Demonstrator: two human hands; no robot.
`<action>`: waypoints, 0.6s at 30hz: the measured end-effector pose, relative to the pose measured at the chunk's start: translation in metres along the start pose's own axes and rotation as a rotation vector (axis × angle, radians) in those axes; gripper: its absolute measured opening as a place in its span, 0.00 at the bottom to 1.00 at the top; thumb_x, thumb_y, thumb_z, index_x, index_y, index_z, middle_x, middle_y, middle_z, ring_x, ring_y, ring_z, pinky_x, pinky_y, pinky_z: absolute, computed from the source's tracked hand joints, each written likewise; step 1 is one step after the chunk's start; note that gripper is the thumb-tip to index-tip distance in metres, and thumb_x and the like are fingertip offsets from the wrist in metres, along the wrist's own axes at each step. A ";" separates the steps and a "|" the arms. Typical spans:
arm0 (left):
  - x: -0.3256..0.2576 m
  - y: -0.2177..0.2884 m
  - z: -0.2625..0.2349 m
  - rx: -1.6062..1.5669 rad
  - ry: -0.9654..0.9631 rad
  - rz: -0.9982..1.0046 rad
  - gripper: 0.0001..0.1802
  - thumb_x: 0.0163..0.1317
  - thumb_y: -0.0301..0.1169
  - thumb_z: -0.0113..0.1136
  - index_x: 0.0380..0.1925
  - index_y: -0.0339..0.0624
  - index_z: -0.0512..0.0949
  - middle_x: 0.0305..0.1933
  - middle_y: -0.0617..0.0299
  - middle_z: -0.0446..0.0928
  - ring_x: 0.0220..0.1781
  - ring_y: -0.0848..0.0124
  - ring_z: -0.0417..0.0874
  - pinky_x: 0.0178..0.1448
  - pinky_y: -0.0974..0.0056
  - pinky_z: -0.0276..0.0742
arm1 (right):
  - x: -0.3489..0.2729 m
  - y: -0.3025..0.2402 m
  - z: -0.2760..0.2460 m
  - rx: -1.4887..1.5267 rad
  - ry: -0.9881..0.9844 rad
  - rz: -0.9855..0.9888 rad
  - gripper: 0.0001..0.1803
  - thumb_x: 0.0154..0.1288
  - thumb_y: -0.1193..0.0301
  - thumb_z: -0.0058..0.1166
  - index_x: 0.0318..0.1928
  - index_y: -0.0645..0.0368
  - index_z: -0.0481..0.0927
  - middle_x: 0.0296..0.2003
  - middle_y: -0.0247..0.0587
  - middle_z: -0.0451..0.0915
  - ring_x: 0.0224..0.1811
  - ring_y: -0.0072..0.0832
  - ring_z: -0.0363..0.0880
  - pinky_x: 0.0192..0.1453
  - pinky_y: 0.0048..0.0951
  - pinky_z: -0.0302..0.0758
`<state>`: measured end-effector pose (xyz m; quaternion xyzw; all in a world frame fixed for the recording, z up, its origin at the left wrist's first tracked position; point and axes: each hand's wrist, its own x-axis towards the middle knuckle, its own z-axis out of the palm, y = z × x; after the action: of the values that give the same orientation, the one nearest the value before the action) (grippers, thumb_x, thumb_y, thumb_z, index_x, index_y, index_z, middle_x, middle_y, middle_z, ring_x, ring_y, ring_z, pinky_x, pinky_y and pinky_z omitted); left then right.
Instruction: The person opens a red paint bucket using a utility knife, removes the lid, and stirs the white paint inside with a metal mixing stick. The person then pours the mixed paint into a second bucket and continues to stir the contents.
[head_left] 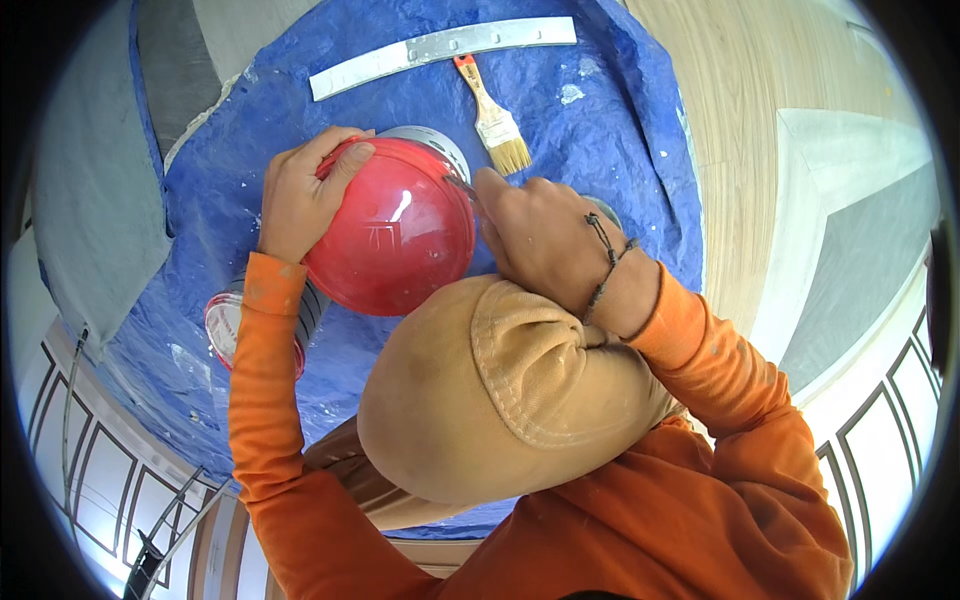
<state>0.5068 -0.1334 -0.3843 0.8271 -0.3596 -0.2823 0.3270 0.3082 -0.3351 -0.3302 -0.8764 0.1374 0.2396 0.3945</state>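
In front of me, a round, glossy red lid (400, 235) faces up on a pale pail (425, 135) with dark print. My left hand (312, 185) grips the lid's far left rim, thumb on top and fingers over the edge. At the lid's right rim, my right hand (540, 235) is closed round a thin dark metal tool (460, 186); its tip touches the rim. The palm hides most of that tool, so its kind does not show. A paintbrush (495, 125) with pale bristles and a red-tipped handle lies just beyond my right hand.
Blue plastic sheeting (610, 130) covers the floor. A long whitish strip (440, 48) lies at its far side. A paint-smeared can (225, 325) lies left of my knee (480, 390). Wooden flooring (715, 60) is on the right, a grey sheet (100, 190) on the left.
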 end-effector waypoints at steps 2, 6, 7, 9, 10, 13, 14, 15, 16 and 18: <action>-0.001 0.000 0.001 0.003 0.003 -0.005 0.18 0.75 0.43 0.66 0.48 0.37 0.88 0.47 0.49 0.91 0.49 0.55 0.94 0.55 0.60 0.86 | 0.004 -0.001 -0.006 0.007 -0.050 0.024 0.11 0.72 0.73 0.54 0.48 0.69 0.80 0.34 0.68 0.87 0.40 0.60 0.91 0.43 0.55 0.88; -0.001 0.002 -0.001 0.022 -0.003 -0.021 0.17 0.75 0.41 0.66 0.48 0.38 0.88 0.48 0.49 0.92 0.50 0.54 0.94 0.55 0.59 0.86 | 0.005 0.011 0.008 0.048 0.026 -0.036 0.08 0.75 0.71 0.56 0.45 0.64 0.74 0.27 0.62 0.84 0.34 0.62 0.86 0.38 0.60 0.83; -0.001 0.003 0.000 0.029 -0.003 -0.025 0.17 0.75 0.41 0.66 0.48 0.38 0.88 0.48 0.49 0.92 0.50 0.54 0.94 0.55 0.59 0.86 | 0.004 0.010 0.009 0.053 0.030 -0.040 0.08 0.75 0.71 0.55 0.45 0.64 0.74 0.27 0.62 0.84 0.34 0.62 0.86 0.38 0.60 0.83; -0.002 -0.001 0.002 0.015 0.003 -0.019 0.17 0.75 0.41 0.66 0.49 0.38 0.88 0.48 0.49 0.92 0.50 0.54 0.94 0.55 0.59 0.86 | 0.004 0.010 0.009 0.064 0.038 -0.046 0.08 0.75 0.71 0.55 0.45 0.64 0.75 0.28 0.63 0.84 0.34 0.62 0.86 0.39 0.60 0.83; -0.003 -0.002 0.003 0.008 0.003 -0.017 0.17 0.75 0.41 0.66 0.49 0.38 0.88 0.48 0.49 0.92 0.50 0.54 0.94 0.55 0.59 0.86 | 0.003 0.012 0.012 0.073 0.041 -0.047 0.08 0.75 0.71 0.55 0.45 0.64 0.75 0.28 0.63 0.84 0.34 0.62 0.86 0.39 0.60 0.83; -0.002 0.000 0.003 0.007 0.003 -0.040 0.17 0.75 0.41 0.66 0.49 0.37 0.88 0.48 0.49 0.92 0.50 0.55 0.94 0.55 0.59 0.86 | 0.001 0.015 0.016 0.089 0.050 -0.044 0.08 0.76 0.71 0.54 0.45 0.64 0.75 0.28 0.63 0.84 0.33 0.62 0.86 0.39 0.61 0.82; -0.001 0.001 0.003 0.006 0.004 -0.034 0.17 0.75 0.41 0.66 0.49 0.37 0.88 0.48 0.49 0.92 0.50 0.55 0.94 0.55 0.59 0.86 | -0.001 0.016 0.017 0.092 0.054 -0.041 0.08 0.76 0.71 0.54 0.46 0.64 0.75 0.27 0.63 0.83 0.33 0.62 0.86 0.39 0.61 0.82; -0.002 0.002 0.002 0.004 0.006 -0.028 0.17 0.75 0.41 0.66 0.49 0.36 0.88 0.47 0.49 0.92 0.50 0.55 0.94 0.55 0.59 0.86 | -0.004 0.018 0.020 0.125 0.065 -0.044 0.08 0.76 0.71 0.54 0.45 0.64 0.75 0.27 0.63 0.83 0.33 0.62 0.86 0.39 0.61 0.81; -0.002 0.003 0.003 0.002 0.010 -0.024 0.17 0.75 0.40 0.66 0.49 0.36 0.88 0.47 0.49 0.92 0.50 0.55 0.94 0.55 0.59 0.86 | -0.007 0.021 0.023 0.155 0.076 -0.049 0.08 0.76 0.71 0.54 0.45 0.64 0.75 0.27 0.62 0.83 0.33 0.62 0.85 0.38 0.61 0.81; -0.002 0.004 0.003 0.017 -0.001 -0.027 0.17 0.75 0.40 0.65 0.49 0.36 0.88 0.47 0.49 0.92 0.50 0.55 0.94 0.56 0.59 0.86 | -0.010 0.024 0.025 0.176 0.087 -0.059 0.08 0.76 0.71 0.54 0.45 0.64 0.75 0.26 0.62 0.83 0.32 0.62 0.85 0.38 0.61 0.80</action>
<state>0.5023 -0.1347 -0.3830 0.8344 -0.3508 -0.2844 0.3159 0.2815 -0.3313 -0.3540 -0.8517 0.1490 0.1765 0.4704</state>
